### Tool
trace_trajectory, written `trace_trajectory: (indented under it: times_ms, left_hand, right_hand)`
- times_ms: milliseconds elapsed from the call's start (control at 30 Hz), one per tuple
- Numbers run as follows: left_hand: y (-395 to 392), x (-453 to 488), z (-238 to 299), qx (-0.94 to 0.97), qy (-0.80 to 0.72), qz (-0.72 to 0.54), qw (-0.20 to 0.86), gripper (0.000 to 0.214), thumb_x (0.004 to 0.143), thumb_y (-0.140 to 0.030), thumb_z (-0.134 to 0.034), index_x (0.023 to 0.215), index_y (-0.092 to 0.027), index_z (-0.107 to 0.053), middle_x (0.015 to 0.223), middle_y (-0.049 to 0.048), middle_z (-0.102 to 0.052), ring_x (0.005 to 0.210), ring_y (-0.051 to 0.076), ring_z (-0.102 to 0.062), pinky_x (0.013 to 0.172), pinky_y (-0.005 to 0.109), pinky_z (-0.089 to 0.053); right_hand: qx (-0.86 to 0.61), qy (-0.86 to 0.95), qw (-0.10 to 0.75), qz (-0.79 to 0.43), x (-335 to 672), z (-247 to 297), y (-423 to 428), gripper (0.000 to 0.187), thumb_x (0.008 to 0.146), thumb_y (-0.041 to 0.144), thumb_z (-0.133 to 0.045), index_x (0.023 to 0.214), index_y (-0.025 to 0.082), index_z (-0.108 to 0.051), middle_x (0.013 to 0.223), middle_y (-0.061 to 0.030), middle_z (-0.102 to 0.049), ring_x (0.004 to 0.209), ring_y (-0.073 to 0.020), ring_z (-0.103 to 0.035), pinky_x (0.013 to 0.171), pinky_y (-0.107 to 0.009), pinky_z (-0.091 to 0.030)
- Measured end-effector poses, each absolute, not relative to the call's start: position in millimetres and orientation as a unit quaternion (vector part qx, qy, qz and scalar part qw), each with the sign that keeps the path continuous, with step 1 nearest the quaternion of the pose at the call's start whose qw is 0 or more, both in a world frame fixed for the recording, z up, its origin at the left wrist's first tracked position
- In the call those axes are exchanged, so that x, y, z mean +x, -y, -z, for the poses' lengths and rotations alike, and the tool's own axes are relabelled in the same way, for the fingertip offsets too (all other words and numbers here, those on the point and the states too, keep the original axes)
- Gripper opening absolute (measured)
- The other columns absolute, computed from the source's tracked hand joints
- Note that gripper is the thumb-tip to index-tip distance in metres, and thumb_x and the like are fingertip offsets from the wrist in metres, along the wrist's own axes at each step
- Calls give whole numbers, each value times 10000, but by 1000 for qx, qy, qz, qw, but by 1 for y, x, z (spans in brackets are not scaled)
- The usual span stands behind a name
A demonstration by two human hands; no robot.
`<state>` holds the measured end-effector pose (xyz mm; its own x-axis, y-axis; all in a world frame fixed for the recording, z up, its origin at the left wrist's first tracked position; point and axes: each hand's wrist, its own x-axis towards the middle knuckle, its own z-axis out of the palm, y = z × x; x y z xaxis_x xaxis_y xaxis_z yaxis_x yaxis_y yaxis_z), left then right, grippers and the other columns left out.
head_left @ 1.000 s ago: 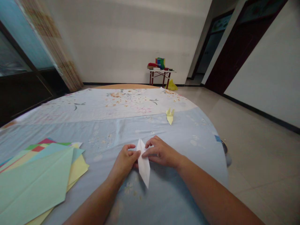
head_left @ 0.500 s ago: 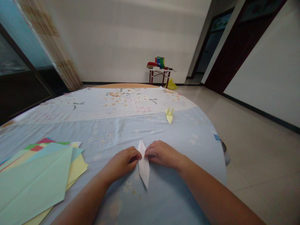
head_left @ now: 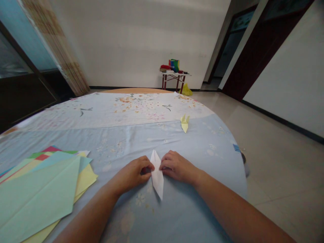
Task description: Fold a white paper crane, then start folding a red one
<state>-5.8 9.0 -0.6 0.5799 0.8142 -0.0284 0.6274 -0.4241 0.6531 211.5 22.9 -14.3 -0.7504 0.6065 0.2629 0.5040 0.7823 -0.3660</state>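
Yellow bag (head_left: 186,90) near small table (head_left: 174,74)

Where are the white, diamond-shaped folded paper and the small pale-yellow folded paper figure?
White, diamond-shaped folded paper (head_left: 157,176): head view, its middle.
Small pale-yellow folded paper figure (head_left: 184,126): head view, its middle.

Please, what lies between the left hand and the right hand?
A white folded paper lies between the left hand and right hand; the head view shows this.

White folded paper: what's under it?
Light-blue floral tablecloth shows around the white folded paper; whatever lies directly beneath the paper is covered and can't be seen.
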Motion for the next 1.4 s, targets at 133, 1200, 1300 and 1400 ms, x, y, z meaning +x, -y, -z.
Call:
trace_trajectory:
  times_ms: [133,1200,1300,1400]
  left_hand:
    - [-9,-7,-2,830,-427,-141,328,138,721,-219,-541,824,-195,-630,812,-1,-546,675,111,-524,638,214,-411]
    - [-7,12,4,783,-578,-93,211,317,827,-408,-371,703,-193,-568,746,39,-600,685,171,-552,608,268,-355]
    - [-6,14,3,775,-593,-87,199,301,824,-400,-383,706,-192,-565,735,39,-610,658,168,-554,579,267,-339]
    - [-4,15,3,766,-608,-82,193,291,819,-401,-395,708,-195,-567,725,36,-620,642,166,-559,557,264,-326]
  right_hand:
    - [-298,920,196,-163,213,15,-25,124,820,283,-567,850,192,-645,868,-47,-607,854,-159,-483,776,-297,-360]
    - [-429,867,188,-170,197,21,-24,121,776,263,-569,709,166,-593,772,-27,-557,818,-157,-444,731,-283,-297]
    - [-436,865,185,-167,196,21,-23,112,769,249,-573,695,165,-583,754,-25,-552,815,-157,-446,733,-281,-294]
    - [-443,860,188,-167,195,21,-23,112,767,263,-577,703,171,-580,754,-22,-553,813,-157,-446,734,-278,-295]
